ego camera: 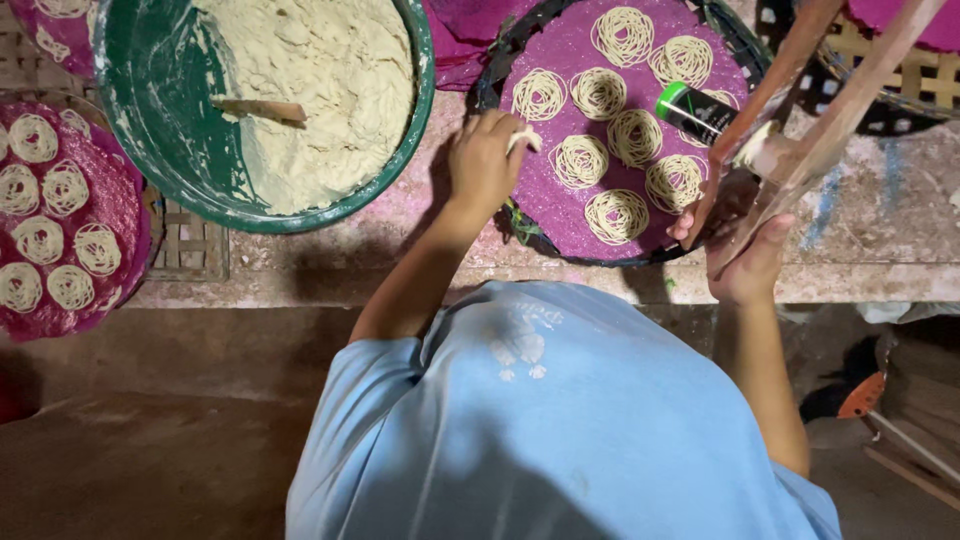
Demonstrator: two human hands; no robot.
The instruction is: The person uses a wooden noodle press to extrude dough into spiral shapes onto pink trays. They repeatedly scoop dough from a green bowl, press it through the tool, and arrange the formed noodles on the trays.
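Head view looks straight down over my pale blue shirt (560, 420) at both arms reaching forward. My left hand (484, 160) is curled, fingertips pinching a small scrap of soft, pale dough (524, 140) at the left edge of a round tray (520, 215). My right hand (745, 262) is wrapped around the lower part of a wooden press (800, 110), two long brown handles rising toward the far right; a black cylinder with a green band (692, 110) juts from it over the right side of the tray.

That tray is a dark woven basket disc covered with a rough, glittery magenta cloth. On it lie thin cream noodle coils (600, 150), each a flat round nest of fine strands, set close together but apart. The coils lie between my two hands, the nearest one (615, 215) just far of my right fingers.

All this rests on a worn, pinkish stone desk (400, 255), mottled and chipped at its near edge. To the far left stands a big green basin (180, 150), its inner wall smeared, holding a lumpy mound of pale dough (320, 90) with a wooden stick (260, 108) lying in it. At the left edge a second magenta-lined tray (125, 225) carries more coils. A woven bamboo tray (900, 90) shows at the far right.
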